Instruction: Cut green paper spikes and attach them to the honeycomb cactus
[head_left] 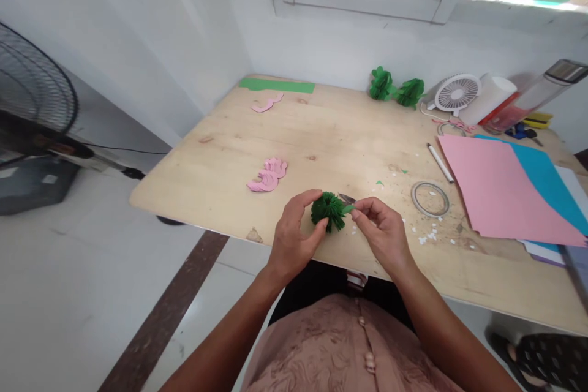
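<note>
Cradling the ruffled green paper ball (327,211), the left hand (291,233) grips its left side. The right hand (381,228) pinches a green petal (348,209) at its right edge.

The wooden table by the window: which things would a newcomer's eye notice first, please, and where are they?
Probably the dark green ruffled paper piece at the near edge, held in the left hand, while the right hand pinches a small green bit beside it. Next, the large pink sheets over blue ones at the right. Two similar green pieces stand out near the wall.
</note>
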`<action>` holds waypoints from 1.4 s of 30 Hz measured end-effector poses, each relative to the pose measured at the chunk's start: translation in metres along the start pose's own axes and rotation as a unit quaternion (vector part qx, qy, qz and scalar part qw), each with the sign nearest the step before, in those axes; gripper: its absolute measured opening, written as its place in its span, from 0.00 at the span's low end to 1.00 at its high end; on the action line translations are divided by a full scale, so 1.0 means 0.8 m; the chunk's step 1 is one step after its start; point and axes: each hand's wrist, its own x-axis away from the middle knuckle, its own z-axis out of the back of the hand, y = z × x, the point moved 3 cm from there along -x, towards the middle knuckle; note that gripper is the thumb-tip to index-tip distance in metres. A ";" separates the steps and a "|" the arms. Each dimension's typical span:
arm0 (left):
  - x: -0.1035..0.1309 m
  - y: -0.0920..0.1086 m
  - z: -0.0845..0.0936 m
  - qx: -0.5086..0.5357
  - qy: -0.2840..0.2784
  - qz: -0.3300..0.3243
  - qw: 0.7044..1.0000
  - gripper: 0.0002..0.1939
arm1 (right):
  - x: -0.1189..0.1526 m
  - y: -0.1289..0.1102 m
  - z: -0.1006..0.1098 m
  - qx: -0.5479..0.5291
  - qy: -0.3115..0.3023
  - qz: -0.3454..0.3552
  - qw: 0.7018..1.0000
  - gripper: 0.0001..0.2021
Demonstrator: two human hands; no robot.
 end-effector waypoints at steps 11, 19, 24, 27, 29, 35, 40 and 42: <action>0.001 0.002 -0.002 0.042 -0.008 -0.006 0.999 0.18 | 0.003 -0.017 -0.005 0.109 0.022 0.067 0.992 0.03; 0.001 0.001 -0.003 0.053 -0.009 -0.003 0.999 0.17 | 0.001 -0.027 -0.011 0.157 0.035 0.134 0.978 0.04; 0.001 0.001 -0.003 0.052 -0.008 -0.003 0.999 0.16 | -0.001 -0.028 -0.015 0.169 0.032 0.155 0.973 0.04; 0.000 0.001 -0.002 0.050 -0.009 -0.004 0.999 0.16 | -0.001 -0.028 -0.018 0.172 0.028 0.165 0.971 0.04; 0.000 0.001 -0.002 0.052 -0.010 -0.005 0.999 0.16 | -0.001 -0.028 -0.019 0.176 0.023 0.169 0.969 0.05; -0.001 0.001 -0.002 0.056 -0.015 -0.004 0.998 0.16 | 0.000 -0.031 -0.021 0.215 0.012 0.188 0.958 0.06; -0.001 0.003 -0.002 0.063 -0.017 -0.006 0.998 0.16 | 0.001 -0.037 -0.022 0.240 0.007 0.206 0.949 0.06; -0.002 0.003 -0.002 0.063 -0.017 -0.008 0.998 0.16 | 0.001 -0.039 -0.022 0.251 0.004 0.211 0.945 0.06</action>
